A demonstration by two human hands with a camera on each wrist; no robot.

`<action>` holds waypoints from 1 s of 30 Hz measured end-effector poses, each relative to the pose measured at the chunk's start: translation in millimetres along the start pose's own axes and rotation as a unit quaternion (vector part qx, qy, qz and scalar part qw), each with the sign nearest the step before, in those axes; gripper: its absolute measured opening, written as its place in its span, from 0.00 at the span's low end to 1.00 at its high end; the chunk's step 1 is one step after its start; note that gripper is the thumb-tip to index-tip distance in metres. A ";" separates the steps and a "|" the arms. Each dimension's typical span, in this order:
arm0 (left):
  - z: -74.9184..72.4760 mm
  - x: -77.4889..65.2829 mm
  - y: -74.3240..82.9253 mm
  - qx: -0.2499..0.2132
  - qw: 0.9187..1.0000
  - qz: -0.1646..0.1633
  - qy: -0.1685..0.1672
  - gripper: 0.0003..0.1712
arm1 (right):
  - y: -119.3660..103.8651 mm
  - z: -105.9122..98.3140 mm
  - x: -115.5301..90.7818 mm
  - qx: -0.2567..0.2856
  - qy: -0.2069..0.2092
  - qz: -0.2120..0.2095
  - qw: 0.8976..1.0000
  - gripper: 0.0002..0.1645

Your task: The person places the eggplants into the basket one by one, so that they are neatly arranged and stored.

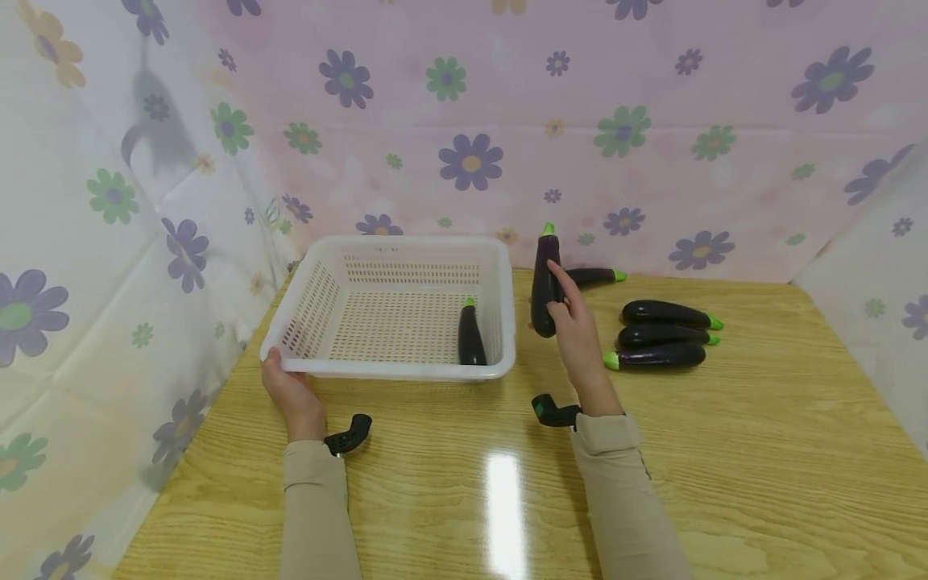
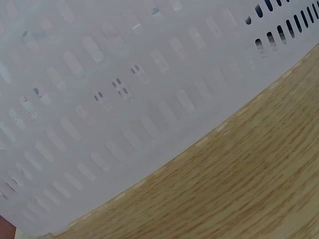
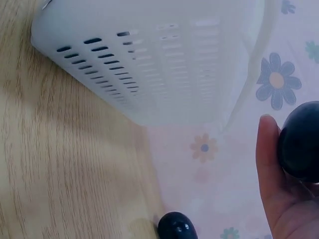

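In the head view my right hand grips a dark purple eggplant, raised beside the basket with its green stem end up. The right wrist view shows the rounded end of this eggplant against my thumb. My left hand holds the front left corner of a white plastic basket, thumb over the rim. Inside the basket, at its right side, lies one eggplant. The left wrist view is mostly filled by the slotted basket wall; of the left hand only a sliver shows there.
Right of the raised hand, several eggplants lie on the wooden table. Another eggplant lies farther back, partly hidden by my right hand and the held eggplant. A flowered cloth hangs behind the table and along both sides.
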State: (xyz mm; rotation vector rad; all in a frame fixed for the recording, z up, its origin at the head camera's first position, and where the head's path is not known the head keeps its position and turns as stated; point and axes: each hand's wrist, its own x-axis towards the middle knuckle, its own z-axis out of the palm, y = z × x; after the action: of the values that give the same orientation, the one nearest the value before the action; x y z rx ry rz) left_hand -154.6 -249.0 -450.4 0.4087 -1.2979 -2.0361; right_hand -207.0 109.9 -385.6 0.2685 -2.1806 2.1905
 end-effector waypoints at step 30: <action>-2.9 0.4 -2.0 -0.003 1.000 0.016 -0.017 0.23 | -23.4 45.5 -16.6 -0.095 -0.025 -0.085 0.991 0.37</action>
State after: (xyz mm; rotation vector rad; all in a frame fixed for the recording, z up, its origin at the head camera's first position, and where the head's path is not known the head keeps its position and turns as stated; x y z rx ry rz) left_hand -154.0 -250.7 -453.4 0.3506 -1.3094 -2.0289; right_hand -182.9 66.4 -365.0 0.4859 -2.2782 1.8930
